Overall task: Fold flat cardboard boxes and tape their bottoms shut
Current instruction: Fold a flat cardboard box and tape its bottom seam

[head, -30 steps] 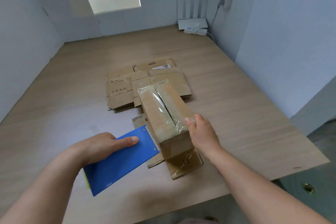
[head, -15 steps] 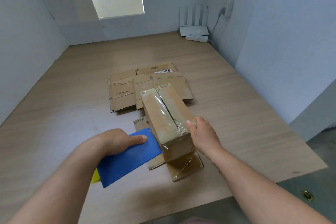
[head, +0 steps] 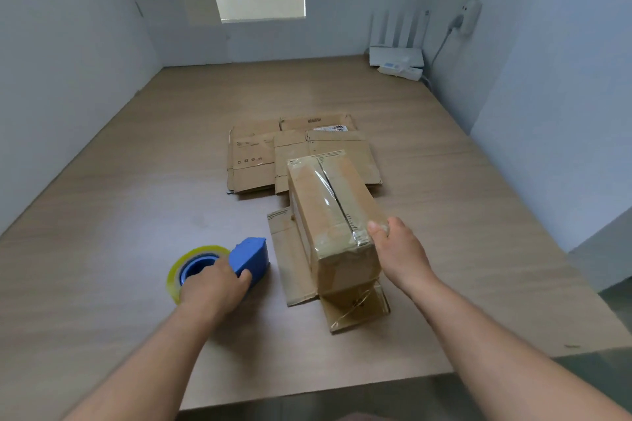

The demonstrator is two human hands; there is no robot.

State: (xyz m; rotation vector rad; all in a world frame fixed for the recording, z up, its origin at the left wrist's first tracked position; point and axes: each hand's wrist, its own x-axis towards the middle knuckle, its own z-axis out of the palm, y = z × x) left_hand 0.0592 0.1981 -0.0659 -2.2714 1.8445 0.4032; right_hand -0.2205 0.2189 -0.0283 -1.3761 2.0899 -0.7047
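A folded cardboard box (head: 333, 212) stands upside down on the wooden table (head: 136, 198), clear tape along its bottom seam, its open flaps spread on the tabletop beneath. My right hand (head: 398, 249) grips the box's near right top corner, thumb on the taped face. Left of the box lies a blue tape dispenser (head: 249, 258) with a yellowish roll of clear tape (head: 178, 270), resting on the table. My left hand (head: 213, 287) holds the dispenser from above, fingers curled over its blue body.
Several flat cardboard boxes (head: 260, 161) lie stacked behind the upright box. A white router (head: 396, 55) and a power strip (head: 402, 70) sit in the far right corner. Grey walls close three sides; the table's near edge runs below my forearms.
My left hand has carried the tape dispenser leftward away from the box and turned it down onto the table, so the roll now shows. The right hand and the box have stayed put.
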